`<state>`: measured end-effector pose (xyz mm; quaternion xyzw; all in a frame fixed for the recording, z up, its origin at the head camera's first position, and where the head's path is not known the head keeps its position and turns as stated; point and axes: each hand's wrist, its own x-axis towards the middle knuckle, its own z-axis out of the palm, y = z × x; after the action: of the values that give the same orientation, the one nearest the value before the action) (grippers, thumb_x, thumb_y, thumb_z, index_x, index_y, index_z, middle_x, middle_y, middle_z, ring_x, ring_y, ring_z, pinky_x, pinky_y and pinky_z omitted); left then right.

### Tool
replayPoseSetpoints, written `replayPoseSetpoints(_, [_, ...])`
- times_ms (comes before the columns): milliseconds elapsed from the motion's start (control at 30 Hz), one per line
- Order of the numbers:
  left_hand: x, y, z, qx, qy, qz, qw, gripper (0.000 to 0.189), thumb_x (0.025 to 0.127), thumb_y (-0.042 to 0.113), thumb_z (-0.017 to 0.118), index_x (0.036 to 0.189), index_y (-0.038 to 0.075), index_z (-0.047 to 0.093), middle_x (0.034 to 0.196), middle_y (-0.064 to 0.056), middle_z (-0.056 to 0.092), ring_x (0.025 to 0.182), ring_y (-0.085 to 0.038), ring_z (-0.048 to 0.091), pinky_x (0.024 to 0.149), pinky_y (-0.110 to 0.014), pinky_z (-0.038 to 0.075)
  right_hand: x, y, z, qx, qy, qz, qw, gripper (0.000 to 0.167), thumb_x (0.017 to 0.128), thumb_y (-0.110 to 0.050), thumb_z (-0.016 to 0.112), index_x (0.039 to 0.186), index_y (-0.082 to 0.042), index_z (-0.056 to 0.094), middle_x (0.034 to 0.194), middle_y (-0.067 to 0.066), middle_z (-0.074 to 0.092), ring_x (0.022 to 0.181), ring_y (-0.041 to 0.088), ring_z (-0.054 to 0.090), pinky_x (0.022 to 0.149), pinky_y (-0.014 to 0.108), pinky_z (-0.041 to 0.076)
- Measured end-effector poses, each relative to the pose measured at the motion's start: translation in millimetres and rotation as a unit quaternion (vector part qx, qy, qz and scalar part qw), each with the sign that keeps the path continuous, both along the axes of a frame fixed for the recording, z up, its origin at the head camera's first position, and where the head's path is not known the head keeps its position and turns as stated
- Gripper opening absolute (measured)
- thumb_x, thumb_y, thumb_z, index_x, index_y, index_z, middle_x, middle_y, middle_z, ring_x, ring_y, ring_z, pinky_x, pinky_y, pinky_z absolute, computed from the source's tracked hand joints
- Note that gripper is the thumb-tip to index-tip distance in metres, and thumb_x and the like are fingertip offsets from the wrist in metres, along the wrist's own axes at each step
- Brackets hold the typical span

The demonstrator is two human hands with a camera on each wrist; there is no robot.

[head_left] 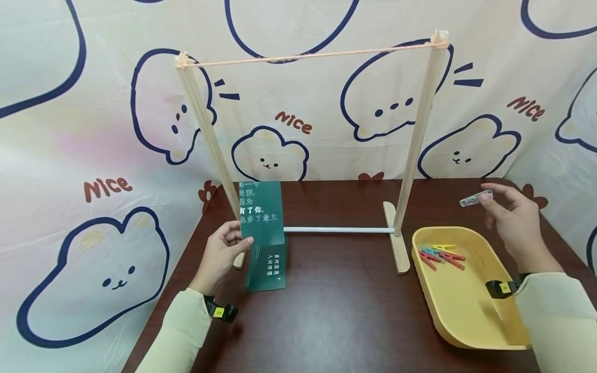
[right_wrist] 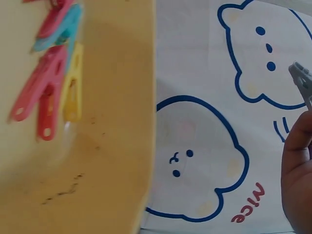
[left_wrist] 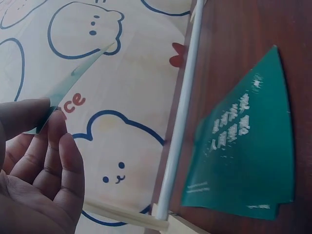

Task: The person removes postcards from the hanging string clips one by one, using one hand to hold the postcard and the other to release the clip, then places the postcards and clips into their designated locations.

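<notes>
Between thumb and fingers, my left hand (head_left: 226, 254) pinches the edge of a green card (head_left: 262, 225) printed with white characters, raised at the left post. In the left wrist view this card is seen nearly edge-on. Below it, more green cards (left_wrist: 239, 156) lie overlapping on the table. My right hand (head_left: 517, 220) pinches a grey clothespin (head_left: 474, 198) by one end, up above the far right of a yellow tub (head_left: 466, 305). Its other end points left, towards the wooden stand.
A peach string (head_left: 308, 55) runs between the tops of two wooden posts (head_left: 422, 129). A white rod (head_left: 340, 229) joins them near the brown table (head_left: 340, 305). Several coloured clothespins (head_left: 451, 259) lie in the tub. A bear-printed cloth (head_left: 326, 119) hangs behind.
</notes>
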<state>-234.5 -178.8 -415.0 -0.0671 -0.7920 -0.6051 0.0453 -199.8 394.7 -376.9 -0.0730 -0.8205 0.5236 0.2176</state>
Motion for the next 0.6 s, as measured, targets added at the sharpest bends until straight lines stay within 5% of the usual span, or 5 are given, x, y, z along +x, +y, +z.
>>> replayPoseSetpoints(333, [12.9, -8.0, -6.4, 0.005, -0.020, 0.005, 0.9998, 0.042, 0.089, 0.017, 0.073, 0.126, 0.009, 0.055, 0.095, -0.013, 0.069, 0.089, -0.040, 0.064, 0.072, -0.044, 0.055, 1.7, 6.0, -16.1, -0.004, -0.021, -0.016, 0.9996, 0.036, 0.096, -0.030, 0.062, 0.130, -0.023, 0.058, 0.096, 0.000, 0.050, 0.060, 0.010, 0.049, 0.053, 0.018, 0.045])
replayPoseSetpoints(600, [16.4, -16.7, -10.7, 0.011, -0.027, 0.004, 0.9996, 0.043, 0.088, 0.019, 0.074, 0.125, 0.007, 0.055, 0.098, -0.015, 0.069, 0.089, -0.037, 0.063, 0.073, -0.036, 0.055, 5.3, 11.8, -24.2, 0.015, -0.039, -0.009, 0.9991, 0.041, 0.097, -0.032, 0.060, 0.136, -0.022, 0.055, 0.103, 0.000, 0.048, 0.063, 0.010, 0.049, 0.056, 0.016, 0.046])
